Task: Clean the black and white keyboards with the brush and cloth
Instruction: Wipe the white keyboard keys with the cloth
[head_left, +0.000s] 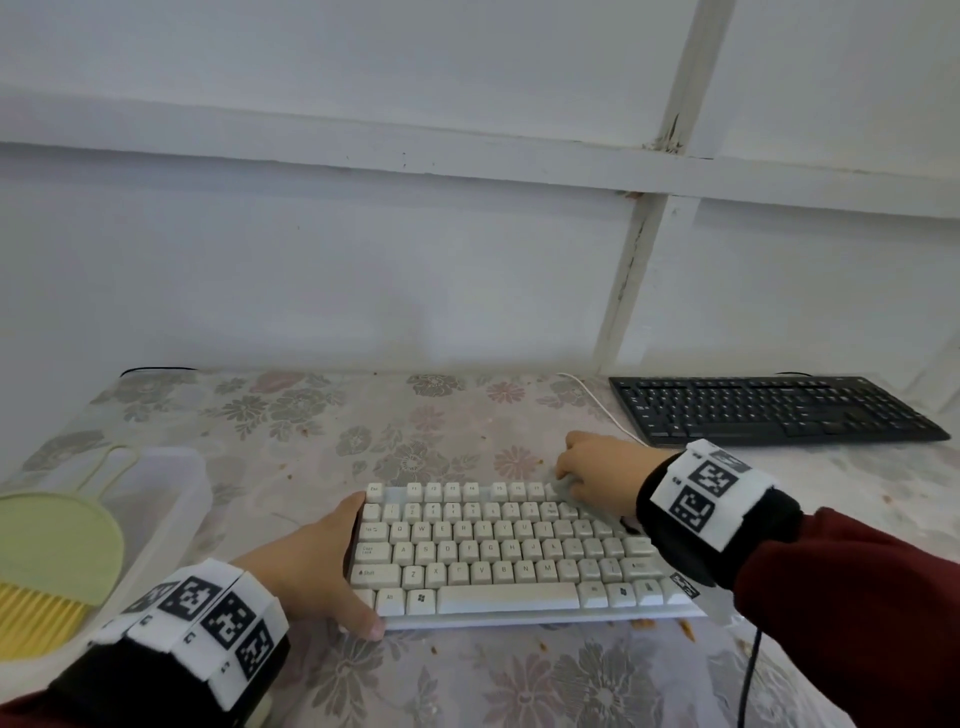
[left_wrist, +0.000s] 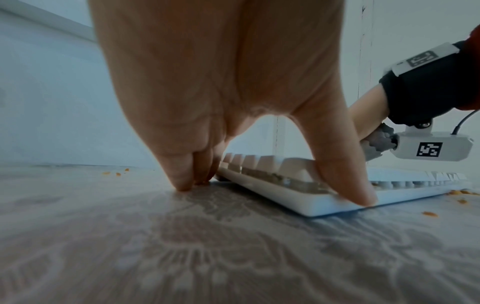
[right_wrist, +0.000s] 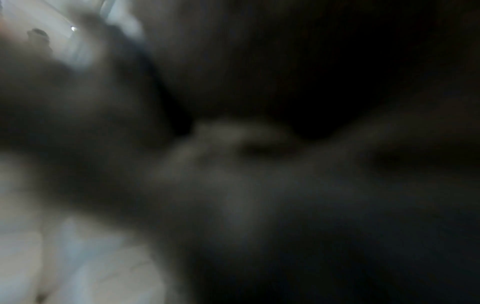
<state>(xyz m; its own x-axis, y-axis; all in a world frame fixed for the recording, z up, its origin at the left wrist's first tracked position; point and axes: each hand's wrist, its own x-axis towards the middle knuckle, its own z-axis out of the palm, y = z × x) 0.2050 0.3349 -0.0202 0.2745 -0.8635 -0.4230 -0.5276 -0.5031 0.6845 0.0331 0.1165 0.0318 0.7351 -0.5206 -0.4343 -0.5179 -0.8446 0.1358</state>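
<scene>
Keyboards are numbering 2 on the flowered tablecloth (head_left: 467, 415): the white keyboard (head_left: 498, 551) is lying near the front edge in the middle, and the black keyboard (head_left: 769, 410) is sitting well apart at the far right, against the wall.

Starting at the far left, 1 brush (head_left: 36, 613) with yellow bristles and a pale green handle is lying in 1 clear plastic tray (head_left: 176, 499); the frame edge is cutting off its left part.

Next, the left hand (head_left: 317, 561) is bracing the white keyboard's left end. In the left wrist view its thumb (left_wrist: 348, 185) is pressing on the keyboard's front edge while its fingertips (left_wrist: 185, 183) are touching the tablecloth beside the far corner, so the fingers are reaching straight rather than curling.

Further right, the right hand (head_left: 597, 473) is curling over 1 grey cloth (head_left: 563, 486) at the white keyboard's upper right corner, gripping it against the keys. Most of the cloth is hiding under the hand; the left wrist view is showing a grey bunch (left_wrist: 379, 142) below the palm.

Orange crumbs (head_left: 688, 629) are lying scattered near the keyboard's front right corner, too small to count.

The right wrist view is coming out dark and blurred, with nothing readable in it.
</scene>
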